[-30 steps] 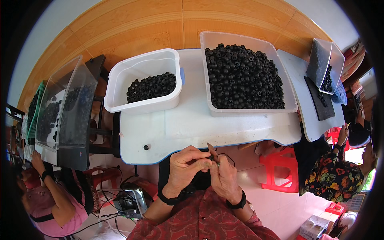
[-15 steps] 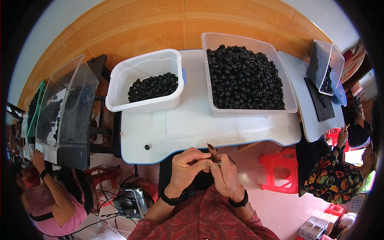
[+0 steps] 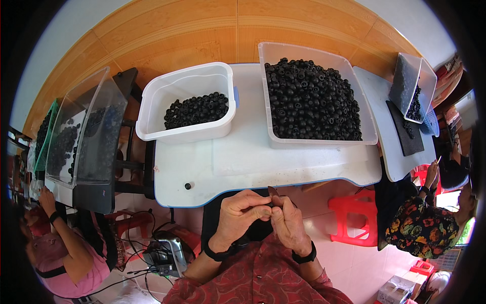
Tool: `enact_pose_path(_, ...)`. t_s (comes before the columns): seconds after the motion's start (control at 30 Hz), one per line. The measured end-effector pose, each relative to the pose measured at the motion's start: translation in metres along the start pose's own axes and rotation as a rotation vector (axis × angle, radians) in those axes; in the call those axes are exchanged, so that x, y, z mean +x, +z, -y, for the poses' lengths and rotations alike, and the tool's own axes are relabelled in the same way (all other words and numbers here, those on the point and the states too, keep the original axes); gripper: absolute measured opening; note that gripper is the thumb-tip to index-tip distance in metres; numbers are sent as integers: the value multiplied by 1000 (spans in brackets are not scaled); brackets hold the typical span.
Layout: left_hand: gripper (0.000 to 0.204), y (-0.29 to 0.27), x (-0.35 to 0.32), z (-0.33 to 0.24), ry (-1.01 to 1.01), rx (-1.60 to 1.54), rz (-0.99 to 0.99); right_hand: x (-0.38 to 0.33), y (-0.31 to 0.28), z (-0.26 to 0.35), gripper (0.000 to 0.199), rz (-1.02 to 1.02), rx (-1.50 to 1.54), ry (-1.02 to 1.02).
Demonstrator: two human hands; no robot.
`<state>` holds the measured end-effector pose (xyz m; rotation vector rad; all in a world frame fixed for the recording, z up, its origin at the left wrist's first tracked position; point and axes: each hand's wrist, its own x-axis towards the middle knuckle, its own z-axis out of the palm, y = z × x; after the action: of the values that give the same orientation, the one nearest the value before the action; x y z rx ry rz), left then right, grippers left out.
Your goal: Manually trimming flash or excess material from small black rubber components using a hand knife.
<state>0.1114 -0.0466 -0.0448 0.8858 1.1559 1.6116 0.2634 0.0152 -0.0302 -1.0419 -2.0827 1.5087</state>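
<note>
Both of my hands meet just below the front edge of the white table. My right hand is closed around a small knife; its short brown blade sticks up between the hands. With fingertips pinched, my left hand touches the right fingers beside the blade. Whatever the left fingers grip is hidden. A single small black piece lies on the table near its front left. Beyond the hands stand a white tub partly filled with black hollow pieces and a larger translucent bin heaped with similar ones.
To the left, a clear bin stands near a person in pink. On the right, a tipped container spills black pieces near a person in a floral top. A red stool and cables are below.
The knife blade has turned and moved slightly right and down between my fingers. My hands stay together in nearly the same place. The whole view has shifted a little.
</note>
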Motion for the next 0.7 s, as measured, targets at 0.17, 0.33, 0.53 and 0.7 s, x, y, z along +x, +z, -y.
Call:
enact_pose_path(0.17,20,2,-2,-7,20,90,17,0,1,0,34,-53,15,-14)
enact_pose_path(0.33,21,0,-3,-3,47,81,13,0,1,4,35,-69,-87,-68)
enact_pose_path(0.53,17,-1,-4,-3,-33,-122,-11,-1,4,2,37,-99,-73,-131)
enact_pose_path(0.7,16,-1,-5,-1,-20,-129,-4,-1,4,-3,40,-90,-82,-142)
